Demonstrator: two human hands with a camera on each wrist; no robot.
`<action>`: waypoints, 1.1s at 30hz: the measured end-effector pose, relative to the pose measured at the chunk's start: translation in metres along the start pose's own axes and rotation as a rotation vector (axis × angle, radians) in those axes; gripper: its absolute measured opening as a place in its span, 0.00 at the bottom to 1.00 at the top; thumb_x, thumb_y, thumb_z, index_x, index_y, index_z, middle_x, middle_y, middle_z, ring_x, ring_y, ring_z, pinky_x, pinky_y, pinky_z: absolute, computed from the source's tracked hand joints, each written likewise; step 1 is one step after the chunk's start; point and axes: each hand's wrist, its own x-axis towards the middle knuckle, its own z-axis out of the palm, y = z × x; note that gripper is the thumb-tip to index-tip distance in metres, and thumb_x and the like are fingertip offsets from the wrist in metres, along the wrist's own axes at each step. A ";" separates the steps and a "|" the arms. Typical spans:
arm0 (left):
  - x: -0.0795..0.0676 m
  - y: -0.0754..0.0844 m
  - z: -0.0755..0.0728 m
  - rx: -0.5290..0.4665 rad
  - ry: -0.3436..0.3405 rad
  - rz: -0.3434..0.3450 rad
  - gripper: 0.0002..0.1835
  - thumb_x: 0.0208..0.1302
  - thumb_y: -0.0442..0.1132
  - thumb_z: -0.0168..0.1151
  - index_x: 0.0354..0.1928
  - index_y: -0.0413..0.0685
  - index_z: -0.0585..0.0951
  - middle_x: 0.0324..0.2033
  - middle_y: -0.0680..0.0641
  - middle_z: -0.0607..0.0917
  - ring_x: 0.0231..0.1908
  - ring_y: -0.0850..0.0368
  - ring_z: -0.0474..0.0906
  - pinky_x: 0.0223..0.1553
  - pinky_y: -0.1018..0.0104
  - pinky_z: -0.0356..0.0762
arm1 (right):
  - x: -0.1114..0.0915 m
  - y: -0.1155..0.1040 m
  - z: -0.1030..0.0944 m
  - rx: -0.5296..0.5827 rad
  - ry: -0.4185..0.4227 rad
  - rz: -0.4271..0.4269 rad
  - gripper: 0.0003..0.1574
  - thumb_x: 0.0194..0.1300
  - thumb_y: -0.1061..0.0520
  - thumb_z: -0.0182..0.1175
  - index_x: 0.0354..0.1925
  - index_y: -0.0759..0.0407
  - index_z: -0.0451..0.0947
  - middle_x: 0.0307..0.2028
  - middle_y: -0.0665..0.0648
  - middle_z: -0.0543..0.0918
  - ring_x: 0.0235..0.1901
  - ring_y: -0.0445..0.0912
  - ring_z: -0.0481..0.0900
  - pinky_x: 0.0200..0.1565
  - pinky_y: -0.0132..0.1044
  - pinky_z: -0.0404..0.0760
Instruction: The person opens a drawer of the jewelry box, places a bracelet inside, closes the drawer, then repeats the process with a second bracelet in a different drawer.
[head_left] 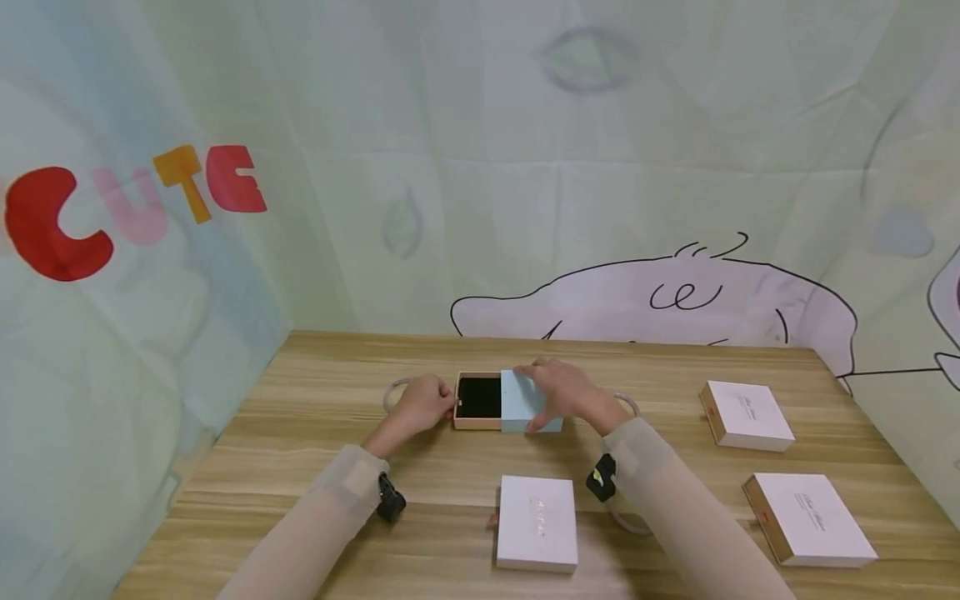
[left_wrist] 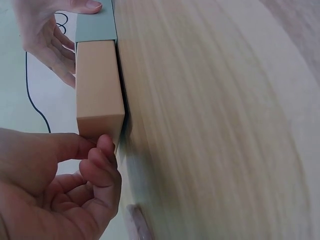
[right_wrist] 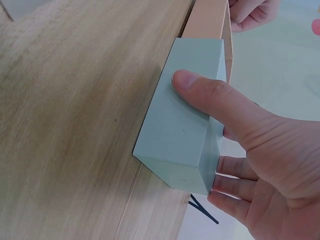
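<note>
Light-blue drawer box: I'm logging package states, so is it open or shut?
Partly open: its orange tray sticks out of the blue sleeve, black inside showing in the head view.

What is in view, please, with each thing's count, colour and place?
Drawer: one, tan, black inside, table centre, partly out.
Box cover: one, pale blue, around drawer's right part.
White boxes: three, mostly white, one near front, two right.
Table: one, brown wood, beneath boxes.
Backdrop: one, pale green, behind and left.
Letters: four, red, pink, orange, red, backdrop's left.
Cartoon drawings: two, pale, black outlines, behind and right.
Faint shapes: several, greyish, on backdrop.
Loops: grey, beside both wrists, count unclear.
Wrist devices: two, black, one per wrist.
Sleeves: two, beige, on arms.
Left grip: one hand, pinching at drawer's left end.
Right grip: one hand, around cover.
</note>
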 end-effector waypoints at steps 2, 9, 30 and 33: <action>0.000 0.000 -0.001 0.001 -0.002 0.001 0.19 0.68 0.32 0.59 0.16 0.39 0.78 0.14 0.49 0.77 0.15 0.63 0.61 0.20 0.71 0.58 | 0.000 0.001 0.000 0.002 -0.002 0.003 0.63 0.41 0.43 0.83 0.70 0.63 0.66 0.60 0.66 0.75 0.57 0.58 0.74 0.53 0.52 0.77; 0.000 0.001 -0.002 0.002 -0.004 -0.018 0.20 0.68 0.32 0.58 0.14 0.41 0.76 0.13 0.52 0.75 0.14 0.63 0.61 0.19 0.72 0.57 | 0.000 0.002 -0.001 0.007 -0.010 0.013 0.63 0.42 0.43 0.83 0.70 0.63 0.66 0.60 0.66 0.75 0.58 0.58 0.74 0.54 0.52 0.76; -0.001 0.001 -0.005 0.008 -0.013 -0.044 0.19 0.68 0.31 0.58 0.16 0.39 0.76 0.13 0.54 0.73 0.16 0.62 0.63 0.20 0.71 0.58 | 0.001 0.003 0.001 0.009 -0.005 0.019 0.62 0.41 0.43 0.83 0.70 0.61 0.67 0.60 0.65 0.75 0.55 0.57 0.75 0.52 0.52 0.77; -0.002 0.001 -0.005 0.016 -0.009 -0.048 0.18 0.67 0.31 0.58 0.16 0.40 0.76 0.13 0.54 0.73 0.16 0.62 0.63 0.20 0.71 0.59 | 0.001 0.003 0.001 0.016 -0.004 0.019 0.62 0.41 0.43 0.83 0.70 0.61 0.67 0.60 0.65 0.75 0.55 0.57 0.75 0.52 0.52 0.77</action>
